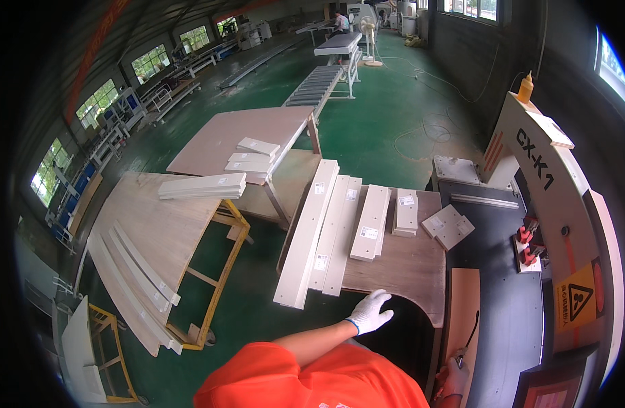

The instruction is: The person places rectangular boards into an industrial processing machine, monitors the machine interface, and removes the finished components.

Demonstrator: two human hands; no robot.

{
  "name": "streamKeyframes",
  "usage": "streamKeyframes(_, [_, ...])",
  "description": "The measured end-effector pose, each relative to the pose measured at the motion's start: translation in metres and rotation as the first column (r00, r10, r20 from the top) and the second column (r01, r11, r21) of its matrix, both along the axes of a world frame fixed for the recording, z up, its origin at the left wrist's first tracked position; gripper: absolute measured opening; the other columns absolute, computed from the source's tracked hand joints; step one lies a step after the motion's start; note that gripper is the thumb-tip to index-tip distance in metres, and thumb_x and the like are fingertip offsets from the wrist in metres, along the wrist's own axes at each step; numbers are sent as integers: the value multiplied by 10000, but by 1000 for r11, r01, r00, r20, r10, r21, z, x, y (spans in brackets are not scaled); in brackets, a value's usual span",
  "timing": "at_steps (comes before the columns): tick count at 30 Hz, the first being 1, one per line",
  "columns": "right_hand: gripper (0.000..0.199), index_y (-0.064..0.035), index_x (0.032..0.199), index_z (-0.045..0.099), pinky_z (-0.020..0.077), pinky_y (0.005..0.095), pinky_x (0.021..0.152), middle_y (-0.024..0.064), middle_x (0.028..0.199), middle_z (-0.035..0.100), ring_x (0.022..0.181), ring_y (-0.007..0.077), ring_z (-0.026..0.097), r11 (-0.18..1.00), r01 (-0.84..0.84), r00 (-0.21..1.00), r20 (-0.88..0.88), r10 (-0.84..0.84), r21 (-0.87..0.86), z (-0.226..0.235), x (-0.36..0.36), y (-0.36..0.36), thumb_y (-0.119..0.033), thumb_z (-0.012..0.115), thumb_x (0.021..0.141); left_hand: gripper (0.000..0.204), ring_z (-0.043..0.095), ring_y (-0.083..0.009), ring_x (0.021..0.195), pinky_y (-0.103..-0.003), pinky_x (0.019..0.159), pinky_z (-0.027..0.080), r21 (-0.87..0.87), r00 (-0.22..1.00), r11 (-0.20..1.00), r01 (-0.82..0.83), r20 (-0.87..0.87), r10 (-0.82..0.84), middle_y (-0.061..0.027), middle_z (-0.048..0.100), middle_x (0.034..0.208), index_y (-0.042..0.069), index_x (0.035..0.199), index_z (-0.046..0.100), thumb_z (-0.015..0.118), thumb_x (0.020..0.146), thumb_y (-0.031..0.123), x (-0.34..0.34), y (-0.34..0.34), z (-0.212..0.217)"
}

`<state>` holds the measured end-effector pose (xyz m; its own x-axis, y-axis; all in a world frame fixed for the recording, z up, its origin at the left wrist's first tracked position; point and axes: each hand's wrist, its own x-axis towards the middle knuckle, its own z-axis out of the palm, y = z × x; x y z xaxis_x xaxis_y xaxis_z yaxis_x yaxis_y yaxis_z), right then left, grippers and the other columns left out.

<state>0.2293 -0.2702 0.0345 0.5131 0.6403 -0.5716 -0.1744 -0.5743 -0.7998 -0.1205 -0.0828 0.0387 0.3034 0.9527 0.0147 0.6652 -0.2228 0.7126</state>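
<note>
My left hand [370, 313], in a white knit glove, hangs at the near edge of a brown work table [421, 272]. Its fingers are stretched out with nothing in them. Just beyond it lie long white boards [309, 238] with labels, and a shorter stack of white boards [369, 224] to their right. At the lower right my right hand [455, 375] is closed around a tool with a thin black rod [473, 330], which looks like an air blow gun. Its handle is mostly hidden. Beneath it runs a light orange-brown board [464, 289] along the machine's dark bed [506, 299].
Small white panels [447, 226] lie near the large machine [564, 183] on my right, which bears a yellow bottle [525, 88]. Left stands a yellow-framed cart [234, 251] with white strips. A second table [238, 129] and a roller conveyor [317, 87] stand ahead; a person [340, 24] is far off.
</note>
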Motion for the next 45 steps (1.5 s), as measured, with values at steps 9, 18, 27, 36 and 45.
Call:
streamKeyframes(9, [320, -69, 980, 620, 504, 341, 433, 51, 691, 607, 494, 209, 590, 903, 286, 958, -85, -273, 320, -44, 8, 46, -353, 766, 1007, 581, 558, -416, 1407, -480, 1176, 478, 13, 997, 997, -72, 27, 71, -228, 568, 1532, 21, 1435, 607, 737, 983, 362, -59, -26, -12])
streamKeyframes(18, [272, -157, 950, 670, 385, 244, 433, -22, 680, 618, 516, 94, 520, 925, 159, 987, -25, -161, 344, 30, -34, 38, -353, 857, 972, 571, 590, -410, 1361, -480, 1140, 502, -48, 994, 997, 58, 96, -53, -212, 562, 1513, 34, 1443, 597, 732, 988, 353, -90, -39, -7])
streamKeyframes(27, [384, -194, 755, 624, 286, 290, 385, 6, 624, 619, 436, 133, 468, 936, 317, 910, -231, -345, -150, 28, -24, 43, -433, 675, 1051, 552, 571, -424, 1386, -490, 1162, 480, 17, 965, 988, 153, 211, -153, -224, 561, 1525, 24, 1454, 586, 726, 990, 290, -148, -57, 9])
streamKeyframes(36, [398, -60, 1071, 758, 555, 386, 739, 110, 995, 750, 871, 245, 683, 882, 462, 887, -58, -459, 92, 35, -59, 49, -449, 675, 1053, 516, 599, -411, 1358, -474, 1129, 503, -101, 967, 995, -18, 251, 43, -195, 570, 1525, 19, 1456, 594, 696, 1036, 300, -200, -104, 6])
streamKeyframes(45, [526, -30, 1157, 771, 614, 470, 914, 144, 1163, 759, 1077, 326, 707, 837, 538, 843, -51, -536, 94, 2, -37, 44, -535, 703, 1026, 502, 603, -399, 1361, -474, 1126, 511, -123, 970, 989, 79, 238, -48, -191, 574, 1538, 28, 1460, 601, 672, 1050, 308, -200, -104, -2])
